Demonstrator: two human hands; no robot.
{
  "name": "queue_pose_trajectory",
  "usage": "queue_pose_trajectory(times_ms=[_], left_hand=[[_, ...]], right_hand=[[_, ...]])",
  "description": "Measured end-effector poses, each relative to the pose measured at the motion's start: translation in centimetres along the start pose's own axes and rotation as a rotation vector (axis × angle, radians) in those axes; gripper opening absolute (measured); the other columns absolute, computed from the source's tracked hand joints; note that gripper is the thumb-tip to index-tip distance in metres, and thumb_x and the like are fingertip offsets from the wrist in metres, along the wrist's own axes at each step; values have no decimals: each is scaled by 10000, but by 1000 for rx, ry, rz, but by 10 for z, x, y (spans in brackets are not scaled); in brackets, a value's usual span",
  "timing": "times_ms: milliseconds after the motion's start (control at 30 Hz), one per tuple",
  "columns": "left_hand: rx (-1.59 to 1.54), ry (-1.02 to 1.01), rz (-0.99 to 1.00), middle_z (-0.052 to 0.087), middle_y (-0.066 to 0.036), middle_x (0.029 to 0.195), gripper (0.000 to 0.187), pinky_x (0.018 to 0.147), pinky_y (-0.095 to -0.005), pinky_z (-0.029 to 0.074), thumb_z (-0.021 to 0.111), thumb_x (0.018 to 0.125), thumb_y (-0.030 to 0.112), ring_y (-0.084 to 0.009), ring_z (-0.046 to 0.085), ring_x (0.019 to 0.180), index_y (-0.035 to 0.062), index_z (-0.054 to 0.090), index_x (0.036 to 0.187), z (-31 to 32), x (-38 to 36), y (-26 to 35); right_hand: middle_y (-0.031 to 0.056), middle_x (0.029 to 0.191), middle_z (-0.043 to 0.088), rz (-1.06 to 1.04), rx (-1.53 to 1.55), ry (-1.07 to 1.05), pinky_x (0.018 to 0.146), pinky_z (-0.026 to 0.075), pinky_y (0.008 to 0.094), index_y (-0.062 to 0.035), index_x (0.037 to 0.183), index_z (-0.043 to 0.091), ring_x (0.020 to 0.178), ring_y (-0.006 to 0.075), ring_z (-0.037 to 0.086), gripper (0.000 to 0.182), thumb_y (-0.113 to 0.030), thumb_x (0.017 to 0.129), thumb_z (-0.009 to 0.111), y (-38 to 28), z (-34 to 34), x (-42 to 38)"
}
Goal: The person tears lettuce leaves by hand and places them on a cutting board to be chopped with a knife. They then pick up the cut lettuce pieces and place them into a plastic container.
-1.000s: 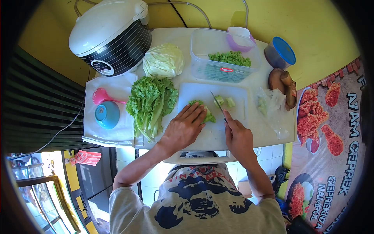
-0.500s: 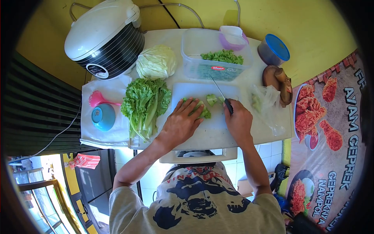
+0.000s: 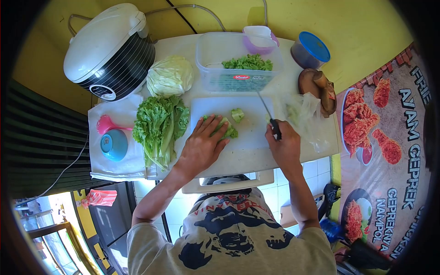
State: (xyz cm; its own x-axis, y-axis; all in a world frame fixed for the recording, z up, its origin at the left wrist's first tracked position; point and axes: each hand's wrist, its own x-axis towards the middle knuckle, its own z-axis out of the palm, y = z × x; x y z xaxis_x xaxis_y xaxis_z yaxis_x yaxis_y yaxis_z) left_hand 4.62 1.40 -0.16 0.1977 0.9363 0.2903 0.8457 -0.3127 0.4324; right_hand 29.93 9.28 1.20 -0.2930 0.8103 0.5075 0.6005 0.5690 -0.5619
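Observation:
My left hand (image 3: 204,144) presses a bunch of green lettuce (image 3: 229,131) against the white cutting board (image 3: 252,137), its fingers covering most of the bunch. In my right hand (image 3: 284,144) is a black-handled knife (image 3: 266,106), held over the board's right side with its blade slanting up and left, apart from the lettuce. A small cut lettuce piece (image 3: 237,114) lies on the board between both hands. Left of the board rests a larger head of leafy lettuce (image 3: 160,126). Behind the board, a clear plastic container (image 3: 213,80) holds lettuce leaves.
A pale cabbage (image 3: 169,75) sits beside a rice cooker (image 3: 110,55). At left are a blue bowl (image 3: 113,145) and a pink ladle-like utensil (image 3: 110,124). A clear plastic bag (image 3: 314,121), a brown wooden object (image 3: 316,87) and a blue-lidded tub (image 3: 311,48) stand at right.
My right hand has drawn the knife rightward, away from the lettuce. My left hand stays on the bunch. The whole view has shifted slightly.

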Motion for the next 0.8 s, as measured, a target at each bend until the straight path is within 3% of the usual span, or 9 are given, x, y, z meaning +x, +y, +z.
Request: queue_pose_trajectory(times_ms=[167, 233, 367, 567, 633, 733, 800], left_hand=[[3, 3, 7, 586, -229, 1478, 440, 1224, -549, 379, 684, 1016, 237, -424, 522, 1415, 29, 641, 1402, -2, 1, 0], [26, 11, 26, 595, -235, 1467, 425, 1216, -536, 389, 648, 1041, 281, -416, 541, 1396, 15, 658, 1372, -2, 1, 0], [-42, -30, 2, 580, -250, 1475, 455, 1211, -549, 392, 636, 1045, 195, -440, 519, 1409, 26, 585, 1464, -13, 5, 0], [-140, 75, -110, 581, -268, 1462, 505, 1202, -531, 399, 609, 1064, 221, -454, 525, 1393, 14, 521, 1516, -36, 17, -8], [-151, 35, -205, 581, -263, 1464, 519, 1197, -522, 401, 627, 1056, 227, -453, 523, 1395, 12, 522, 1517, -43, 22, -8], [233, 51, -61, 592, -246, 1450, 487, 1161, -500, 425, 683, 1024, 221, -437, 556, 1358, 5, 577, 1447, -26, 22, -20], [198, 55, 1, 598, -228, 1448, 409, 1137, -501, 434, 715, 1001, 214, -422, 571, 1339, -1, 618, 1336, -19, 21, -24]], right_hand=[[138, 807, 710, 222, -104, 264, 644, 543, 325, 18, 1047, 709, 674, 213, 695, 159, -55, 924, 780, 6, -61, 14], [133, 772, 701, 286, -179, 271, 638, 528, 333, 13, 1018, 715, 662, 203, 677, 122, -74, 945, 759, 23, -77, 19], [129, 743, 695, 370, -305, 177, 627, 502, 352, 9, 985, 737, 646, 203, 654, 123, -110, 987, 708, 45, -87, 15], [95, 719, 709, 334, -131, 319, 591, 482, 311, 20, 1010, 763, 609, 141, 626, 150, -100, 1006, 673, 38, -79, 7], [70, 691, 690, 257, 92, 268, 573, 471, 287, 22, 994, 754, 597, 114, 613, 151, -95, 1018, 662, 28, -70, 7], [46, 688, 663, 287, 337, 13, 572, 459, 263, 11, 1018, 748, 594, 99, 604, 121, -90, 1027, 682, -7, -53, 14], [42, 740, 674, 168, 317, -124, 588, 457, 269, 9, 1064, 744, 619, 102, 593, 119, -95, 1014, 713, -15, -36, 19]])
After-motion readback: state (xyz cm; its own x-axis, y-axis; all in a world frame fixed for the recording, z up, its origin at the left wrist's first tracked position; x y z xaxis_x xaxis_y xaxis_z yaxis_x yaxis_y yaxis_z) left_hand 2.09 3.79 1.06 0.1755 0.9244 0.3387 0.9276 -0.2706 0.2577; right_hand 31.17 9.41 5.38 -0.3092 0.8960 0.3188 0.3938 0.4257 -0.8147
